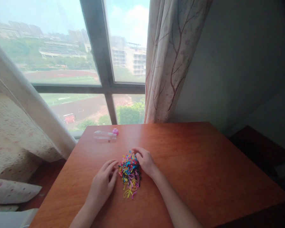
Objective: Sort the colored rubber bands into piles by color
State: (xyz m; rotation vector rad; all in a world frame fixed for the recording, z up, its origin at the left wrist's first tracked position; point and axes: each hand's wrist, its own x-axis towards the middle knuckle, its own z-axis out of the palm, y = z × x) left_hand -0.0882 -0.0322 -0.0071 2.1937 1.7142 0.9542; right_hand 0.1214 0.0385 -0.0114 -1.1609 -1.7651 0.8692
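A heap of small colourful hair ties (130,172), in yellow, blue, red, pink and black, lies on the brown wooden table (180,158). My left hand (105,177) rests at the left side of the heap, its fingers loosely bent and the thumb apart from them. At the heap's upper right, my right hand (144,160) curves round the edge, with thumb and fingers apart. Both hands are at the heap's edges, and I see nothing held in either. Some of the right fingertips are hard to make out against the hair ties.
Near the table's far left corner lies a clear plastic bottle (104,135), with a pink cap (115,131) at its right end. Behind the table are a window (106,63) and a patterned curtain (171,60). Another curtain (21,120) hangs at the left.
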